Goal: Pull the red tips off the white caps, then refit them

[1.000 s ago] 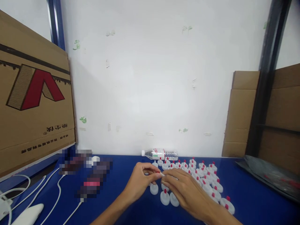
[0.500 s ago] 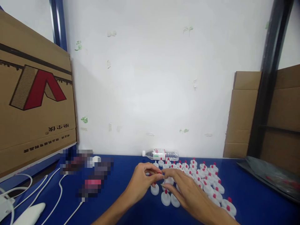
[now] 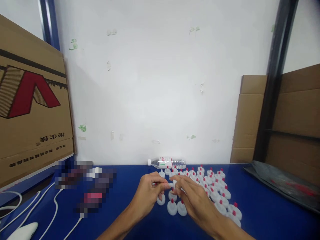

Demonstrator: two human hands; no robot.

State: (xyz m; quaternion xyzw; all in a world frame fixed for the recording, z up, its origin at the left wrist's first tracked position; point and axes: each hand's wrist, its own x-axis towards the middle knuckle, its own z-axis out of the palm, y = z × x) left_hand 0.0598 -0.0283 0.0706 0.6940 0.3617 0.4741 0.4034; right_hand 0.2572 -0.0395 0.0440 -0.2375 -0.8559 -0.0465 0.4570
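Observation:
My left hand (image 3: 147, 196) and my right hand (image 3: 193, 198) meet fingertip to fingertip above the blue table (image 3: 130, 206). Together they pinch a small white cap piece (image 3: 172, 184) between the fingertips; a red bit shows at the left fingers. Just below the hands stand white caps with red tips (image 3: 172, 207), and several more such caps (image 3: 217, 191) stand in rows to the right, reaching back toward the wall.
A clear water bottle (image 3: 167, 163) lies on its side at the wall. A large cardboard box (image 3: 30, 110) stands at left, more cardboard (image 3: 247, 120) at right. White cables (image 3: 53, 208) and a white device (image 3: 21, 231) lie at front left. A dark plastic bag (image 3: 282, 185) lies at right.
The camera has shifted slightly, so the scene sits further left. Both hands stayed together over the caps; the right fingertips lifted from the table up to the left fingertips.

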